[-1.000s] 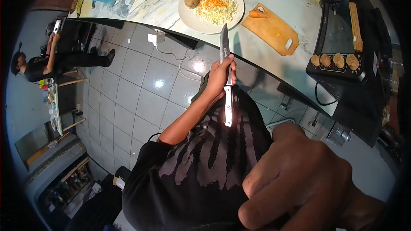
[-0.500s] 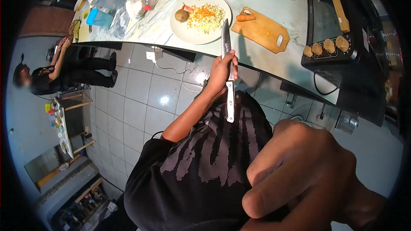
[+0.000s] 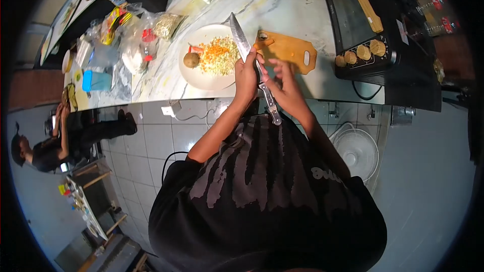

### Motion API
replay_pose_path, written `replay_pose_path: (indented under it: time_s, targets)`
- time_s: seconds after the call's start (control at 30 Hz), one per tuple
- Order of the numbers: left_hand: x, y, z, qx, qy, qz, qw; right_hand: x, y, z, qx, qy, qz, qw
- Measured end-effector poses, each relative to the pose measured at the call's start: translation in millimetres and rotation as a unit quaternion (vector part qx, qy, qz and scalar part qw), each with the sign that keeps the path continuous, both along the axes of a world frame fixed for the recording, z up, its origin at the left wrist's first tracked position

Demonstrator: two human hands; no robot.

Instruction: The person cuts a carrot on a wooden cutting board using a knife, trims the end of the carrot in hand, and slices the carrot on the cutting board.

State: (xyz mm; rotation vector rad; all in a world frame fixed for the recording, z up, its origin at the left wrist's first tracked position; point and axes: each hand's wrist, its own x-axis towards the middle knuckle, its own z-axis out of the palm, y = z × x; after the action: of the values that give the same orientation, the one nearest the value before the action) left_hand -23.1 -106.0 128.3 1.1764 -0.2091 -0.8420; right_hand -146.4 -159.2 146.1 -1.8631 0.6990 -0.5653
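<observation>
My left hand (image 3: 246,79) is closed around a kitchen knife (image 3: 239,35) near where the blade meets the handle. Its blade points up and away over the plate's edge, and the riveted handle hangs toward my shirt. Beside the handle is my right hand (image 3: 288,90), fingers apart; whether it touches the knife is unclear. A round plate (image 3: 194,81) carries finely chopped orange and pale vegetables (image 3: 219,58), red pieces that look like chili (image 3: 195,49) and a round brown potato-like item (image 3: 191,60). Right of it, a carrot piece (image 3: 263,44) lies on a wooden cutting board (image 3: 290,50).
A black oven (image 3: 360,73) with wooden-looking knobs stands at the counter's right. Plastic bags (image 3: 133,53) and a blue container (image 3: 97,80) sit at the left. A fan (image 3: 355,153) is on the floor. Another person (image 3: 48,148) stands at far left.
My right hand has moved from close to the camera to beside the knife handle. The knife has tilted further left, still in my left hand. The view has shifted.
</observation>
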Motion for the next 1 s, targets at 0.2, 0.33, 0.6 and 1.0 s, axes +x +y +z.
replay_pose_path:
  time_s: [0.2, 0.33, 0.6, 1.0]
  targets:
    - [21.4, -24.8, -5.7, -0.019, 0.015, -0.03, 0.999, 6.5, -3.8, 50.7, -0.105, -0.011, 0.06, 0.993]
    - [34.0, -36.1, -23.5, 0.004, 0.013, -0.076, 0.997, 1.3, 26.1, 162.0, 0.313, -0.446, 0.304, 0.782]
    - [36.2, -66.0, -13.0, 0.021, 0.039, -0.114, 0.992, 30.2, 28.4, 202.1, 0.211, -0.54, 0.318, 0.75]
    - [37.5, -79.7, -36.0, 0.006, 0.082, -0.175, 0.981, 64.0, 5.3, 188.1, 0.229, -0.587, 0.319, 0.708]
